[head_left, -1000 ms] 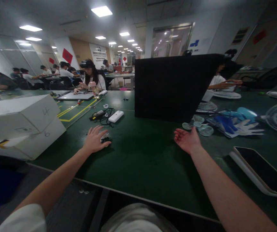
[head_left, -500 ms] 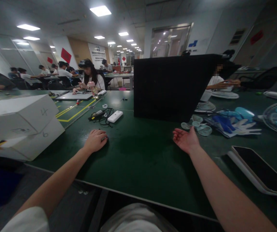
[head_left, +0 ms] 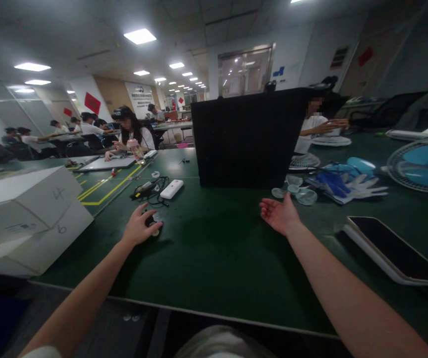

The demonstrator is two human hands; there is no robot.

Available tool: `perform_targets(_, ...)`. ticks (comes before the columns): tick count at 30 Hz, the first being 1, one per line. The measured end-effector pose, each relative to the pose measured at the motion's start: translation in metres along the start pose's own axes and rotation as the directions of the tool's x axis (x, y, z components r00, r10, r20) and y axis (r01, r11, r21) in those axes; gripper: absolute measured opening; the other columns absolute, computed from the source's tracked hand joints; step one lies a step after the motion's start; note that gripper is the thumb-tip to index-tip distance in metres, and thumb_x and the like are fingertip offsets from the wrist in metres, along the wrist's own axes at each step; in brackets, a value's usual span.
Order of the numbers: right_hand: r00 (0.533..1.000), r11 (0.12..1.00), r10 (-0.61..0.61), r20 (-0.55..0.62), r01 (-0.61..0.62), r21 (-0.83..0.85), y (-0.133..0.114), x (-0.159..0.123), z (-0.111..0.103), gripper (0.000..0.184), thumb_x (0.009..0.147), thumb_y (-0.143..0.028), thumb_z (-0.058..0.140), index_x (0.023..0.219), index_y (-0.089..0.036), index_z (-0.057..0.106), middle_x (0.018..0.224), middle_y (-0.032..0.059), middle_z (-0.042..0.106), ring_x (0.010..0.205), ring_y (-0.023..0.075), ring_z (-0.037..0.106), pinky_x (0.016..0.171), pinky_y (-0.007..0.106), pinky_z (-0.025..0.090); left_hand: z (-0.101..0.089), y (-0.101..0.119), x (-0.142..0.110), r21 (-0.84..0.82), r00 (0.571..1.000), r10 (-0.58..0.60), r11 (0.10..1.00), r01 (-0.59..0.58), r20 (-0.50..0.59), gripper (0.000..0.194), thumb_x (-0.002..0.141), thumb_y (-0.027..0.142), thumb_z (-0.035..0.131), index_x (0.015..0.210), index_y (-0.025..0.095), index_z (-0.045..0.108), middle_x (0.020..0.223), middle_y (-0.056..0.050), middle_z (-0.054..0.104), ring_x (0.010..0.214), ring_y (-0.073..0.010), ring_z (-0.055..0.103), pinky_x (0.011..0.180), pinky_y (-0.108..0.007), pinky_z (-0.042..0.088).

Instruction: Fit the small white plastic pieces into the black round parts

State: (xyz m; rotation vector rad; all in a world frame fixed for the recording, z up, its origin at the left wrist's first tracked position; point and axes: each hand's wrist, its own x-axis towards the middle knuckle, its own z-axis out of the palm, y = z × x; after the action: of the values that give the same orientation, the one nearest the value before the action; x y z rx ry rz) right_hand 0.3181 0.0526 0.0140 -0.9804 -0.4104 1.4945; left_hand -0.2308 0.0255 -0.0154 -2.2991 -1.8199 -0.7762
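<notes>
My left hand (head_left: 138, 226) is at the left of the green table (head_left: 214, 278), thumb and fingers curled around a small black-and-pale object (head_left: 156, 224). Its exact kind is too dim to make out. Beyond that hand lie a white rounded box (head_left: 171, 189) and a dark adapter with tangled cable (head_left: 145, 190). My right hand (head_left: 280, 214) rests palm upward with fingers stretched out and nothing in it. Just behind its thumb is a clear fan blade (head_left: 306, 197).
A large black panel (head_left: 244, 144) stands upright ahead. White boxes (head_left: 60, 223) are at left. On the right are gloves (head_left: 359, 188), a fan with blue blades (head_left: 423, 164) and a phone-like slab (head_left: 396, 248). Co-workers sit beyond the table.
The left hand's fingers have spread and the wrist has turned, bringing the small black-and-pale object into sight. My right hand keeps its pose; the whole view has shifted slightly.
</notes>
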Motion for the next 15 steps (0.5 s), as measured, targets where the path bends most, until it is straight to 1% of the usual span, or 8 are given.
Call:
perform_targets(2, 1.0, 1.0, 0.006, 0.009, -0.006, 0.011, -0.001, -0.001, 0.0, 0.074, 0.094, -0.076, 0.017, 0.101, -0.02, 0.064, 0.081, 0.0141, 0.069, 0.065, 0.0236, 0.062, 0.052, 0.036, 0.053, 0.005, 0.003, 0.004, -0.028, 0.999, 0.005, 1.0, -0.004, 0.05, 0.059, 0.081, 0.063, 0.064, 0.123, 0.023, 0.072, 0.153, -0.015, 0.044, 0.138, -0.0389, 0.045, 0.113, -0.053, 0.038)
perform_targets(4, 1.0, 1.0, 0.01, 0.016, -0.01, 0.017, -0.001, -0.002, 0.0, 0.076, 0.094, -0.077, 0.015, 0.1, -0.019, 0.065, 0.08, 0.0142, 0.069, 0.065, 0.0233, 0.062, 0.052, 0.035, 0.053, 0.012, 0.015, 0.009, -0.04, 0.998, 0.013, 0.999, -0.01, 0.069, 0.056, 0.082, 0.063, 0.064, 0.119, 0.023, 0.074, 0.15, -0.016, 0.047, 0.136, -0.0382, 0.047, 0.113, -0.053, 0.039)
perform_targets(7, 1.0, 1.0, 0.005, 0.022, -0.005, 0.021, 0.0, -0.001, -0.001, 0.077, 0.094, -0.077, 0.015, 0.101, -0.019, 0.065, 0.08, 0.0148, 0.069, 0.065, 0.0238, 0.063, 0.052, 0.036, 0.053, 0.025, 0.048, 0.021, -0.074, 0.995, 0.05, 0.996, -0.044, 0.081, 0.052, 0.085, 0.061, 0.062, 0.117, 0.023, 0.074, 0.147, -0.016, 0.049, 0.135, -0.0373, 0.048, 0.113, -0.052, 0.04)
perform_targets(10, 1.0, 1.0, -0.007, 0.014, 0.007, 0.027, 0.001, -0.001, -0.002, 0.076, 0.094, -0.078, 0.016, 0.102, -0.019, 0.064, 0.08, 0.0147, 0.069, 0.065, 0.0242, 0.063, 0.052, 0.036, 0.053, 0.045, 0.099, 0.037, -0.139, 0.991, 0.102, 0.986, -0.09, 0.088, 0.049, 0.087, 0.059, 0.062, 0.117, 0.022, 0.075, 0.146, -0.017, 0.049, 0.135, -0.0377, 0.047, 0.113, -0.052, 0.039)
perform_targets(12, 1.0, 1.0, -0.011, 0.005, 0.011, 0.027, 0.001, -0.001, -0.002, 0.075, 0.093, -0.078, 0.016, 0.102, -0.02, 0.064, 0.079, 0.0135, 0.069, 0.064, 0.0234, 0.062, 0.052, 0.036, 0.053, 0.059, 0.14, 0.047, -0.198, 0.981, 0.165, 0.97, -0.142, 0.104, 0.048, 0.087, 0.058, 0.062, 0.116, 0.022, 0.075, 0.146, -0.018, 0.049, 0.136, -0.0377, 0.046, 0.114, -0.052, 0.038)
perform_targets(15, 1.0, 1.0, -0.015, 0.004, 0.015, 0.023, 0.002, -0.003, -0.001, 0.076, 0.094, -0.078, 0.016, 0.101, -0.02, 0.063, 0.078, 0.012, 0.068, 0.062, 0.0214, 0.061, 0.052, 0.033, 0.052, 0.077, 0.206, 0.058, -0.29, 0.961, 0.24, 0.938, -0.192, 0.14, 0.052, 0.087, 0.061, 0.061, 0.118, 0.02, 0.074, 0.147, -0.019, 0.048, 0.137, -0.0394, 0.045, 0.112, -0.054, 0.039)
